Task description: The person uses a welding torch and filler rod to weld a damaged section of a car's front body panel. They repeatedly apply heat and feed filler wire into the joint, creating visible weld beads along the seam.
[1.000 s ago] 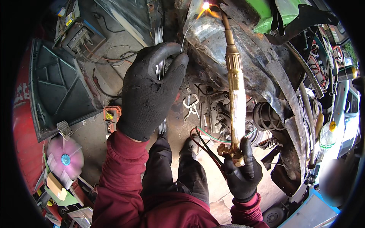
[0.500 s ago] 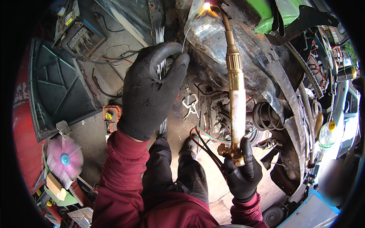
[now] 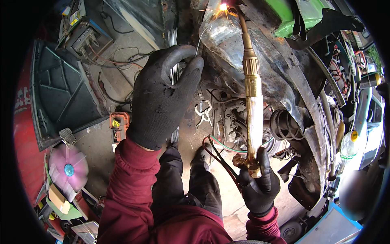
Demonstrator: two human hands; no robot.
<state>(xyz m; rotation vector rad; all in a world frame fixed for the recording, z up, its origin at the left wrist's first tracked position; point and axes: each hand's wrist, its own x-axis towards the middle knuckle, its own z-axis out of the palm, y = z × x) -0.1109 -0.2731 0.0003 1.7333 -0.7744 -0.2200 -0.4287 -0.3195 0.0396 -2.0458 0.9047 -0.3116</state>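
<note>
In a black glove, my right hand (image 3: 258,183) is closed round the valve end of a brass gas welding torch (image 3: 253,110). The torch points up and away, its bent tip at the top of a scorched metal car body panel (image 3: 227,51). A bright glow (image 3: 223,7) with flying sparks shows at that tip. My left hand (image 3: 166,95), also gloved in black, pinches a thin filler rod (image 3: 198,42) between thumb and forefinger. The rod's upper end stands a little short of the glow. A bundle of wire rods (image 3: 173,38) passes behind the left hand, gripped by its other fingers.
A pink fan (image 3: 69,171) stands at the left, below a dark car door panel (image 3: 67,91). A welding machine (image 3: 87,38) with cables sits upper left. Locking pliers (image 3: 203,113) lie beyond my feet. Red and green hoses (image 3: 221,158) trail from the torch. A coil spring (image 3: 284,124) stands right.
The orange flame at the torch tip now throws sparks, and the glow has shifted slightly right. The filler rod's end shows nearer my left fingers, clear of the glow. Both grips are unchanged.
</note>
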